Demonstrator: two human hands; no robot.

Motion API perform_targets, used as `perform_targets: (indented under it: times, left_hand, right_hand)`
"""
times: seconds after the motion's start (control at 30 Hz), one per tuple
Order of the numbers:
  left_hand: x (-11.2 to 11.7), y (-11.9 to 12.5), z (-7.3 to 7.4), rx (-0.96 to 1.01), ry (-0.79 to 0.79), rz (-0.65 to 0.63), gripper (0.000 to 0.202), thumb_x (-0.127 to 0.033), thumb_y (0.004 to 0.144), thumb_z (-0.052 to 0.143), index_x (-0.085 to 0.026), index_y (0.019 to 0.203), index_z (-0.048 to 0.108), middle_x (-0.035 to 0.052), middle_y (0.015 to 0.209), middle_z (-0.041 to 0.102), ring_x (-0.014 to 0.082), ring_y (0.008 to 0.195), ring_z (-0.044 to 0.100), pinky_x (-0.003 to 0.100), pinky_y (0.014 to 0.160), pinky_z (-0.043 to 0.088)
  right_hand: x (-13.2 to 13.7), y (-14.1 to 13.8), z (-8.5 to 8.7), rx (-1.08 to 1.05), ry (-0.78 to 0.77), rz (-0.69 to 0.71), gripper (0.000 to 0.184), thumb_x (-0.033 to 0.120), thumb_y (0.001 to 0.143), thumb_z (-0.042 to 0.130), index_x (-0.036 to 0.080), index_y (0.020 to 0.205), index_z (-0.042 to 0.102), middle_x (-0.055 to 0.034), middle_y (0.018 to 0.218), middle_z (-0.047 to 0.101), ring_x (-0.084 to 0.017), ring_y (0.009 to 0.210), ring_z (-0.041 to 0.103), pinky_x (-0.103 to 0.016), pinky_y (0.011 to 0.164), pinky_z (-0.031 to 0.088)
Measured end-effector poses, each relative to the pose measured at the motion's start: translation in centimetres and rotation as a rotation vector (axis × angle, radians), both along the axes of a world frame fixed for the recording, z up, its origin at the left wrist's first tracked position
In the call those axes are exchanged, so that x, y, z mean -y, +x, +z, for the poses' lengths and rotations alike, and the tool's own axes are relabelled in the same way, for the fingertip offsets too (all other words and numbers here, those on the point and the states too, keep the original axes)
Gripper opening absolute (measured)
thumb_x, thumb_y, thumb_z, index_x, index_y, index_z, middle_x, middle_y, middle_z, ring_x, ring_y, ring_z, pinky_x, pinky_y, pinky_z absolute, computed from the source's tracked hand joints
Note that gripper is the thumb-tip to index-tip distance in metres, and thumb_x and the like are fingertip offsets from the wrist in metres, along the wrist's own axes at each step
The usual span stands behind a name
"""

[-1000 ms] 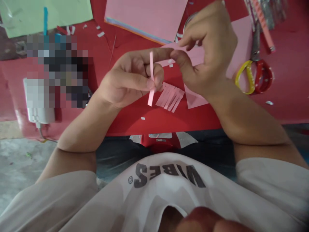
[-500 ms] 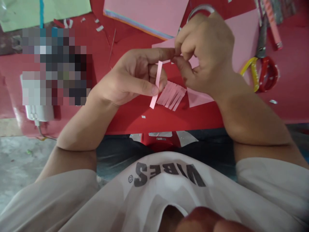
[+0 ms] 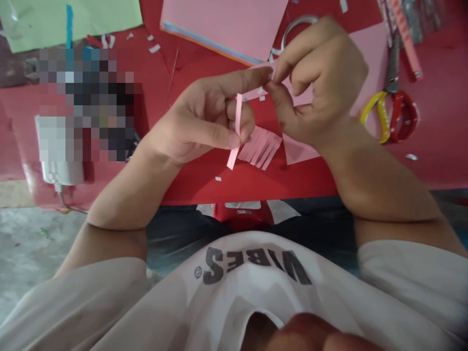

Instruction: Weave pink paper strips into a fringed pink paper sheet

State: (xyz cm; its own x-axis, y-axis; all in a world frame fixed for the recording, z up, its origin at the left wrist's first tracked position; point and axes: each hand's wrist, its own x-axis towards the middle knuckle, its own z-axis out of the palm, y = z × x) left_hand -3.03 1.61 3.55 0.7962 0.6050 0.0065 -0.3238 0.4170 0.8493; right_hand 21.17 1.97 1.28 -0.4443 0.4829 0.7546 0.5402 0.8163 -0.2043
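Note:
A narrow pink paper strip (image 3: 239, 117) is pinched between the thumb and a curled finger of my left hand (image 3: 204, 114). That hand's index finger stretches out to the right. At its tip, the thumb and index finger of my right hand (image 3: 318, 83) are pressed together. A tiny pale bit shows there, too small to name. Just below the hands lies a fanned pile of pink paper strips (image 3: 260, 146) on the red table (image 3: 204, 187). Pink paper sheets (image 3: 298, 148) lie partly hidden beneath my right hand and wrist.
Scissors (image 3: 393, 107) with yellow and red handles rest at the right. Behind my right hand is a roll of tape (image 3: 292, 29), beside a stack of coloured paper (image 3: 223, 24). A white charger (image 3: 62, 170) with a cable sits at the left. Small white scraps (image 3: 155, 48) are scattered about.
My right hand has shifted slightly right, and its fingertips have drawn a little away from my left index fingertip. The strip in my left hand now looks more bent.

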Motion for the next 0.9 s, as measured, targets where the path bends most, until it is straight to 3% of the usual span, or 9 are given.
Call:
perform_targets:
  times: [0.13, 0.4, 0.57, 0.73, 0.8, 0.9]
  left_hand:
    - [-0.13, -0.11, -0.04, -0.054, 0.024, 0.003, 0.092, -0.008, 0.072, 0.084, -0.002, 0.154, 0.044, 0.0022, 0.079, 0.073, 0.0131, 0.063, 0.064, 0.026, 0.058, 0.049]
    - [0.09, 0.43, 0.47, -0.073, 0.141, -0.013, 0.067, -0.012, 0.071, 0.084, -0.013, 0.136, 0.067, 0.0011, 0.077, 0.072, 0.0112, 0.063, 0.059, 0.021, 0.051, 0.045]
    - [0.19, 0.36, 0.47, -0.075, 0.115, -0.018, 0.071, -0.014, 0.068, 0.086, -0.014, 0.137, 0.066, 0.0005, 0.077, 0.072, 0.0117, 0.061, 0.060, 0.024, 0.052, 0.045]
    - [0.08, 0.09, 0.12, -0.149, 0.079, 0.022, 0.095, -0.022, 0.063, 0.093, -0.015, 0.149, 0.054, -0.0019, 0.071, 0.066, 0.0142, 0.060, 0.063, 0.029, 0.059, 0.049]
    - [0.09, 0.09, -0.09, -0.152, 0.091, 0.034, 0.096, -0.022, 0.063, 0.093, -0.015, 0.151, 0.053, -0.0015, 0.071, 0.066, 0.0149, 0.060, 0.064, 0.029, 0.056, 0.050]
    - [0.30, 0.22, -0.47, -0.134, 0.157, 0.071, 0.089, -0.019, 0.067, 0.090, -0.016, 0.149, 0.056, -0.0010, 0.073, 0.066, 0.0145, 0.063, 0.064, 0.025, 0.051, 0.048]
  right_hand:
    - [-0.24, -0.08, -0.14, -0.109, -0.039, 0.061, 0.027, 0.029, 0.089, 0.074, 0.027, 0.088, 0.047, -0.0025, 0.095, 0.071, -0.022, 0.089, 0.066, -0.039, 0.071, 0.051]
    - [0.04, 0.03, 0.12, 0.025, -0.092, -0.001, 0.033, 0.025, 0.090, 0.067, 0.027, 0.076, 0.038, 0.0012, 0.101, 0.073, -0.019, 0.089, 0.065, -0.040, 0.074, 0.049]
    - [0.14, -0.37, 0.10, 0.016, -0.007, -0.041, 0.039, 0.020, 0.089, 0.062, 0.025, 0.067, 0.031, 0.0026, 0.088, 0.074, -0.017, 0.077, 0.060, -0.038, 0.063, 0.038]
    - [0.02, -0.18, -0.06, -0.025, 0.063, -0.032, 0.036, 0.020, 0.091, 0.064, 0.025, 0.069, 0.036, 0.0043, 0.088, 0.075, -0.015, 0.079, 0.064, -0.035, 0.065, 0.042]
    - [0.17, -0.14, -0.04, -0.066, 0.038, -0.035, 0.033, 0.024, 0.091, 0.068, 0.025, 0.073, 0.041, 0.0036, 0.086, 0.072, -0.014, 0.079, 0.065, -0.033, 0.064, 0.043]
    - [0.72, -0.59, 0.04, -0.237, -0.142, -0.055, 0.034, 0.032, 0.088, 0.077, 0.025, 0.082, 0.045, 0.0030, 0.081, 0.061, -0.013, 0.075, 0.063, -0.029, 0.063, 0.044]
